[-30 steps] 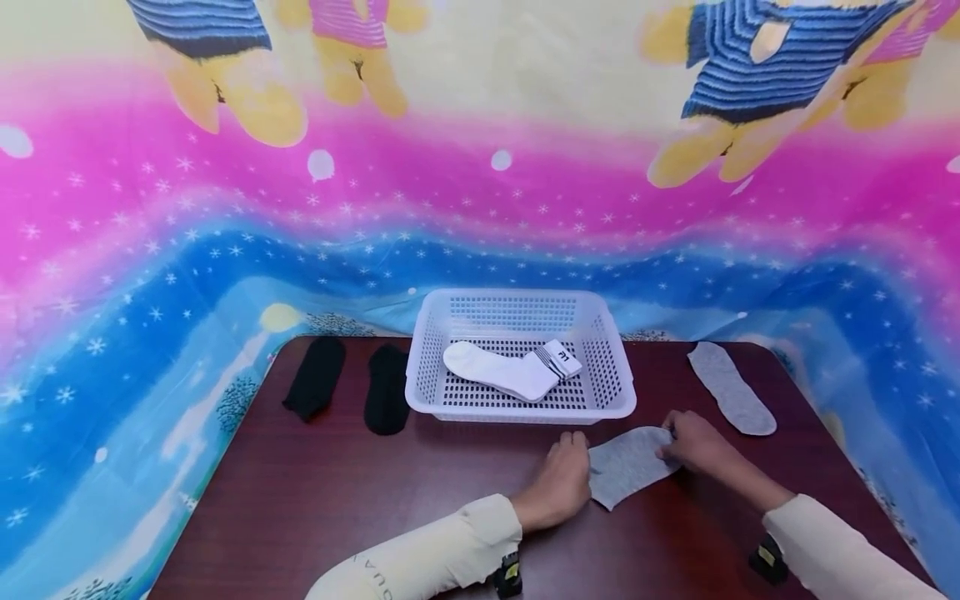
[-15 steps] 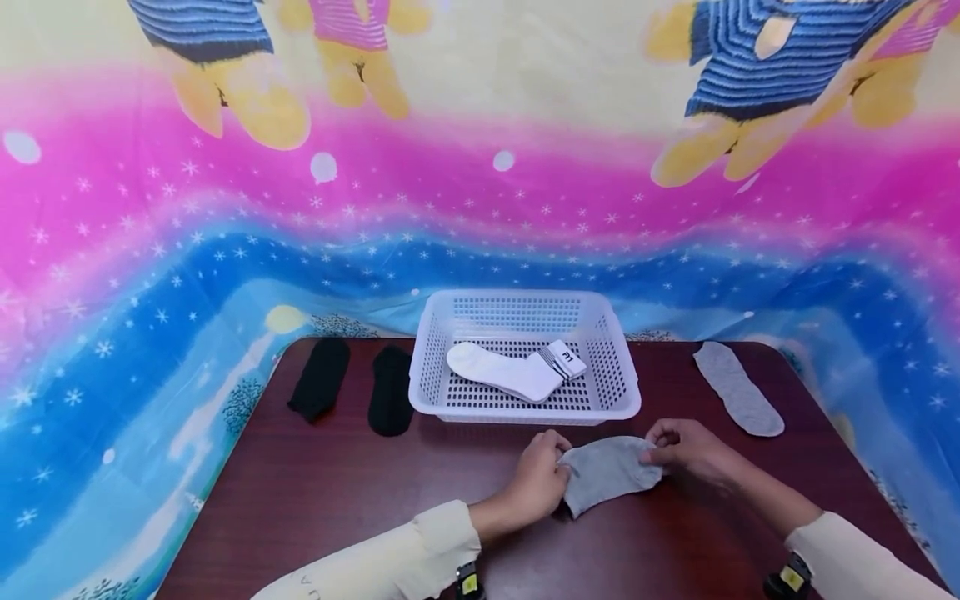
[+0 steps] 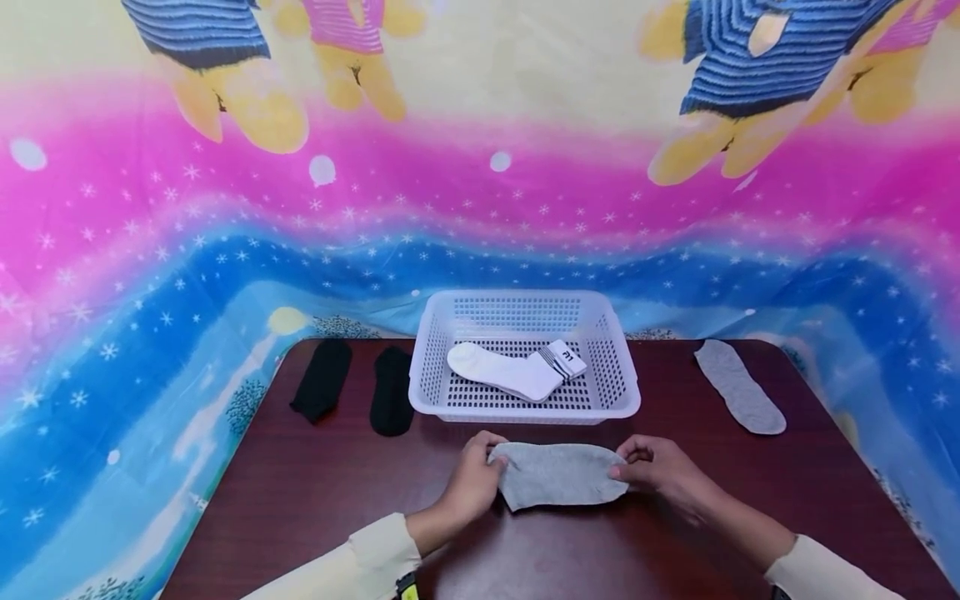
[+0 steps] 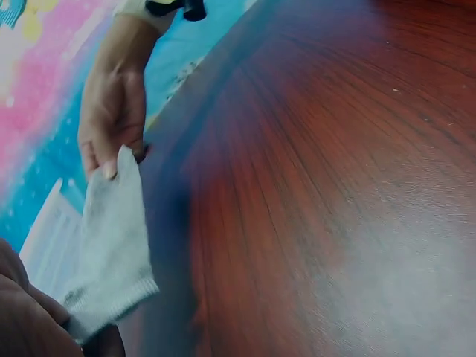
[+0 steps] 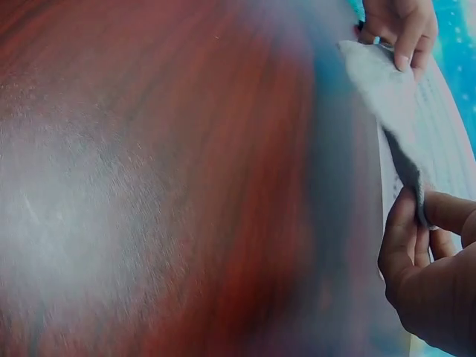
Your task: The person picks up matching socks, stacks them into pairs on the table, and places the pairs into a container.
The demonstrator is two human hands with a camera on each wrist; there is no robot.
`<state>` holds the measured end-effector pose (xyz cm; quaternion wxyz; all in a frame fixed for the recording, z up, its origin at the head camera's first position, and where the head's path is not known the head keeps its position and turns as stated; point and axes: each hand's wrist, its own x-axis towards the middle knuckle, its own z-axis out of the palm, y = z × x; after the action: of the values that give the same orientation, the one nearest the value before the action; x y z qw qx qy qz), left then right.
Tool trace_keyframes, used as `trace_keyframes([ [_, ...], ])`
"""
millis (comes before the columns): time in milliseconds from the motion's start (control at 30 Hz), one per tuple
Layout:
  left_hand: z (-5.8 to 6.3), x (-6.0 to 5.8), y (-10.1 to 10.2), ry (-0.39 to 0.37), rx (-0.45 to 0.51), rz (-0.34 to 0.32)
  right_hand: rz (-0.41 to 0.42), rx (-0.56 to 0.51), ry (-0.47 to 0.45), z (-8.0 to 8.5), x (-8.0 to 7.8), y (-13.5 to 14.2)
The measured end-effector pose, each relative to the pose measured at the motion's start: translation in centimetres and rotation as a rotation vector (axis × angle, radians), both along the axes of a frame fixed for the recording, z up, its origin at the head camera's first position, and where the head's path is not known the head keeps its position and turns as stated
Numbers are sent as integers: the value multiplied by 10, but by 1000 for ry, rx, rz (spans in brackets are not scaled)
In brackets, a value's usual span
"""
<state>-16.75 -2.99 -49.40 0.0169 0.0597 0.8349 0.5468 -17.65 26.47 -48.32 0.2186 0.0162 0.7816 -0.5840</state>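
A light grey ankle sock [image 3: 562,475] is stretched sideways between both hands, in front of the basket. My left hand [image 3: 471,483] pinches its cuff end, thumb on the near side. At the toe end, my right hand [image 3: 663,468] pinches the fabric between thumb and fingers. In the right wrist view the sock [image 5: 387,85] is seen nearly edge-on, hanging between the right hand [image 5: 431,260] and the left. The left wrist view shows the ribbed cuff close to the left hand [image 4: 33,312], which is partly cut off by the frame.
A white perforated basket [image 3: 525,414] at the back middle holds a white sock [image 3: 502,372] with black stripes. Two black socks [image 3: 322,379] lie left of it on the dark wooden table [image 3: 315,517]. Another grey sock [image 3: 738,387] lies at the back right. A patterned cloth [image 3: 450,200] hangs behind.
Both hands have carried the grey sock leftward across the table front. It has turned from slanted to nearly level and is pulled flatter. The basket and other socks stay put.
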Motion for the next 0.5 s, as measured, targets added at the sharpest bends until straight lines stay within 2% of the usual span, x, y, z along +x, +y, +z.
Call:
trace_keyframes([
  [100,-3,0,-12,-47,56,8,17,-13,12,-3,3,-7],
  [200,-5,3,-23,-82,62,18,24,-23,11,-7,6,-16],
  [367,-3,7,-37,-124,36,17,36,-29,32,-12,10,-30],
  [500,-3,5,-42,-111,-23,10,65,-24,107,-16,10,-38],
])
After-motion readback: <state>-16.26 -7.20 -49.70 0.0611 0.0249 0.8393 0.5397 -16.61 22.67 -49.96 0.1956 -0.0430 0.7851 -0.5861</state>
